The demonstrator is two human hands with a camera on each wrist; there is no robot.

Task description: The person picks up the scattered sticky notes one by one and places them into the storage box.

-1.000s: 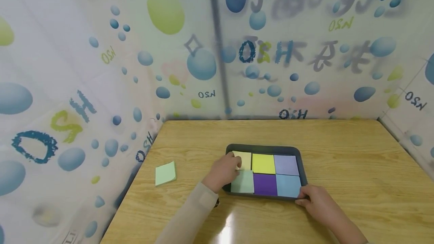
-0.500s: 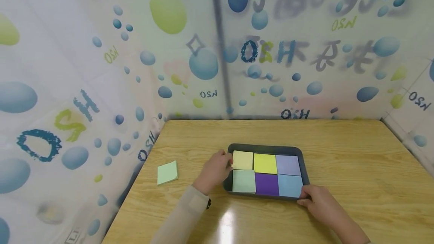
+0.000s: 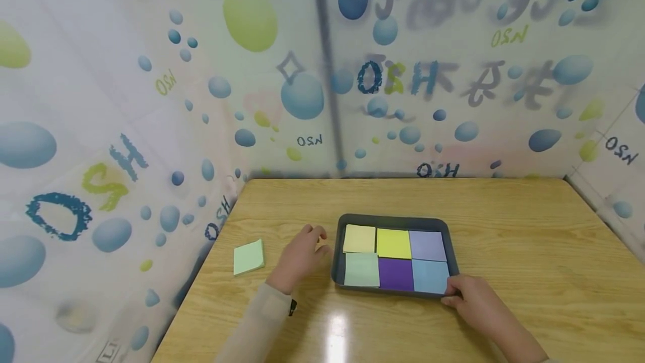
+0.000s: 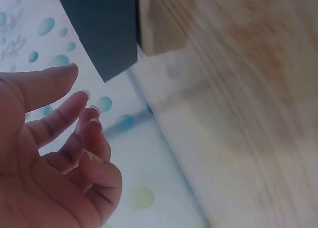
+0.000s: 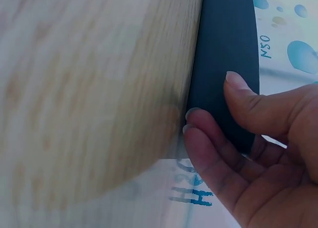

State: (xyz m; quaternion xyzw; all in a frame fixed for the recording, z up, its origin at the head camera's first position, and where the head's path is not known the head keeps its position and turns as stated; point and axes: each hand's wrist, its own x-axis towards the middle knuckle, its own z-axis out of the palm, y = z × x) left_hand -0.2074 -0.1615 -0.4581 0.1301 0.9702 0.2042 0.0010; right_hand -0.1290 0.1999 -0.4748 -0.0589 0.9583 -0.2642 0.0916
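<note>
A dark grey tray (image 3: 450,245) sits mid-table with six sticky-note pads in two rows: pale yellow (image 3: 359,238), yellow-green (image 3: 393,243) and lavender (image 3: 427,245) behind, pale green (image 3: 361,269), purple (image 3: 395,274) and light blue (image 3: 430,276) in front. My left hand (image 3: 316,241) hovers just left of the tray, fingers loosely curled, holding nothing. The left wrist view shows that hand (image 4: 74,104) empty, near the tray's corner (image 4: 104,29). My right hand (image 3: 452,294) grips the tray's front right corner. In the right wrist view its thumb lies on the rim (image 5: 226,54) with the fingers (image 5: 203,138) underneath.
A separate pale green pad (image 3: 248,257) lies on the wooden table (image 3: 529,228) near its left edge. Printed fabric walls (image 3: 126,99) close in the table at the left, back and right. Bare tabletop lies behind and to the right of the tray.
My left hand has drawn back leftward from the pale yellow pad and now sits outside the tray. The right hand has kept its hold on the tray corner.
</note>
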